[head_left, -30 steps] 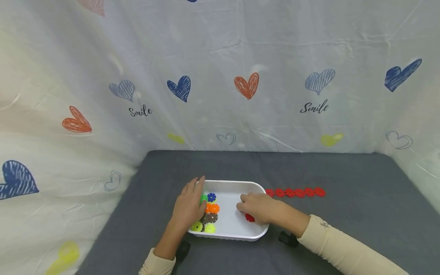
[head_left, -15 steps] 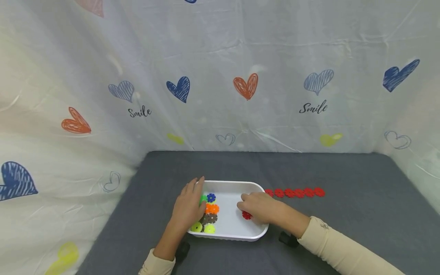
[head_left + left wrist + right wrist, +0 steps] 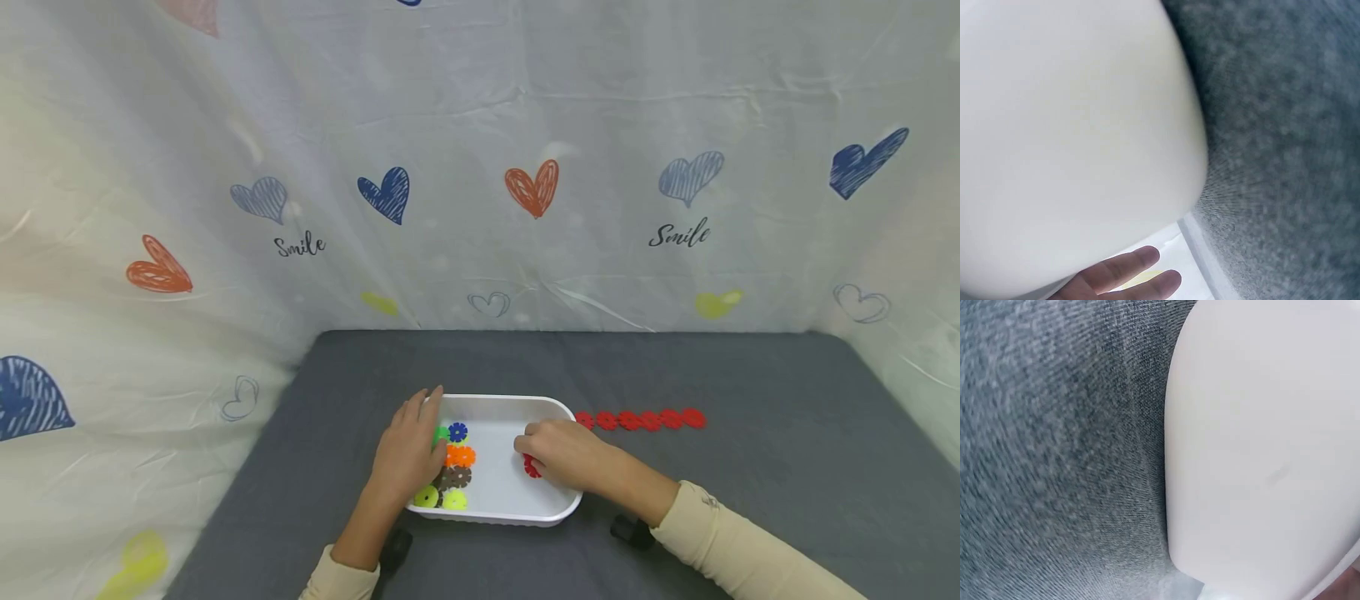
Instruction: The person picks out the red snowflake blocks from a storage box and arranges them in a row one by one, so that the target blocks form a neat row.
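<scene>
A white tray sits on the grey cloth. My left hand lies over its left end, fingers extended and spread along the rim; in the left wrist view two fingertips show past the tray's outer wall. Reaching over the right end, my right hand has its fingers bent down inside the tray. A red notched plastic disc is pinched at its fingertips, partly covered by the hand. In the right wrist view the tray wall hides nearly all of that hand.
At the tray's left side lie blue, green, orange, brown and yellow discs. A row of several red discs extends right from the tray on the cloth. A heart-print sheet hangs behind.
The red disc at my right fingertips has shifted left and slightly away from me, further under the fingers. My left hand stays on the tray; the head view has turned slightly.
</scene>
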